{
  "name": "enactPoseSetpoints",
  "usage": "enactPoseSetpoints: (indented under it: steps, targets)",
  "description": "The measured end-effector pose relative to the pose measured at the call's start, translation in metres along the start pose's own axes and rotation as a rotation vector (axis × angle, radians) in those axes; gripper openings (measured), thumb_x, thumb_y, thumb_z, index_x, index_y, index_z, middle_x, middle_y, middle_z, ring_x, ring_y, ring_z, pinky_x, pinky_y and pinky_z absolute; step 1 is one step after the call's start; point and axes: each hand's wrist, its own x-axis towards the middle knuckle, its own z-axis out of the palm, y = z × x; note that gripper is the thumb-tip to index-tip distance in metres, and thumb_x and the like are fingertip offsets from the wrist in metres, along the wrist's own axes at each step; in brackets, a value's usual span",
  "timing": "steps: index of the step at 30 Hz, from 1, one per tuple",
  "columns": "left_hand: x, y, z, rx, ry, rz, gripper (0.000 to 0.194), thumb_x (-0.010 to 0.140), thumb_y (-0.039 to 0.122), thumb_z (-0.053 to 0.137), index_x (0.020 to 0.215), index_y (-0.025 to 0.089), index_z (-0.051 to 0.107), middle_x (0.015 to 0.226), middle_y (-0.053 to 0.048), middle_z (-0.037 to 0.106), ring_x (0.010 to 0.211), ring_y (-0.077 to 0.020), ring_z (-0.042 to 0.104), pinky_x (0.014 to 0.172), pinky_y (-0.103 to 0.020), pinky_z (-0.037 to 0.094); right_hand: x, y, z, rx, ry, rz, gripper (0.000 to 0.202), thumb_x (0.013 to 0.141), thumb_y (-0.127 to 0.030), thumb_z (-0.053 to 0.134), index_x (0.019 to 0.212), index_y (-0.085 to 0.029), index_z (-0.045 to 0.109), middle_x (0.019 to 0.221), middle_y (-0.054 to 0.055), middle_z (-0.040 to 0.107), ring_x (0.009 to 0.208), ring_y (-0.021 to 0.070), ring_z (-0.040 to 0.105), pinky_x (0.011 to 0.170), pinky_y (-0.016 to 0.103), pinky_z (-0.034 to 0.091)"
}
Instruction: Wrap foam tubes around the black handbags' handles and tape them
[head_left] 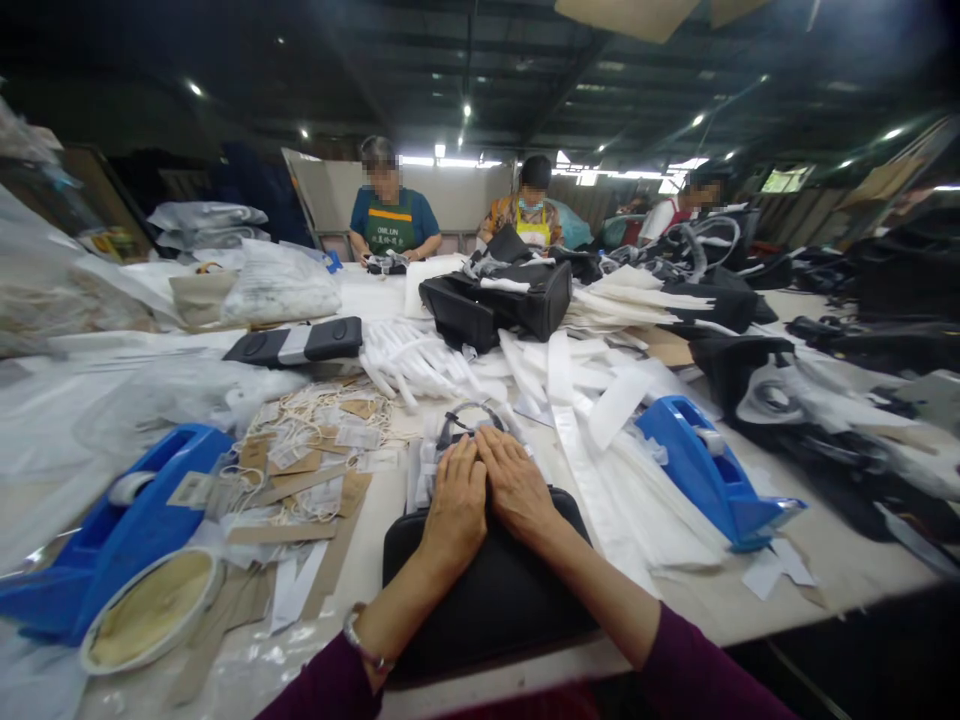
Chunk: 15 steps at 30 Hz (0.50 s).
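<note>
A black bag [495, 600] lies flat on the table in front of me, its looped handle [472, 412] at the far end. Clear plastic wrap [424, 470] shows beside that handle. My left hand [457, 500] rests on the bag's far part, fingers stretched out and close together. Beside it, my right hand [517, 485] lies with its fingers outstretched too, the fingertips of both nearly meeting just below the handle. Both thumbs are mostly hidden, as is whatever lies under the palms.
Blue tape dispensers stand at left [142, 530] and right [705, 470]. Cardboard tags with strings [300, 470], a round tub [150, 610] and white strips [630, 490] lie around the bag. Beyond are stacked black bags [502, 300] and co-workers, including a person in a green apron [390, 230].
</note>
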Motion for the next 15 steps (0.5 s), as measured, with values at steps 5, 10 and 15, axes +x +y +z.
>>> enactPoseSetpoints:
  steps: [5,10,15]
  targets:
    - [0.049,-0.046,-0.028,-0.206,0.115,-0.353,0.028,0.081,0.012,0.043,0.103,0.014,0.06,0.118,-0.014,0.057,0.121,-0.0285,0.044,0.105,-0.047,0.034,-0.002,0.001,0.005,-0.039,-0.01,0.02,0.053,0.088,-0.009,0.038,0.141,-0.004,0.038,0.144,0.018,0.041,0.134,0.0265,0.035,0.111,0.043,0.031]
    - [0.104,-0.107,-0.029,-0.709,-0.349,-0.63,0.027,0.076,0.018,0.048,0.097,0.013,0.063,0.101,-0.011,0.067,0.095,-0.0239,0.06,0.086,-0.039,0.048,-0.003,0.0,0.005,-0.041,-0.009,0.03,0.053,0.088,-0.01,0.039,0.141,-0.004,0.038,0.143,0.018,0.042,0.134,0.0264,0.036,0.111,0.043,0.03]
    - [0.109,-0.12,-0.004,-0.942,-0.613,-0.493,0.051,0.086,0.051,0.037,0.103,0.011,0.063,0.093,-0.013,0.07,0.065,-0.017,0.061,0.063,-0.03,0.049,-0.004,0.0,0.006,-0.038,-0.019,0.044,0.055,0.086,-0.009,0.039,0.141,-0.004,0.038,0.144,0.017,0.041,0.133,0.0263,0.036,0.113,0.042,0.028]
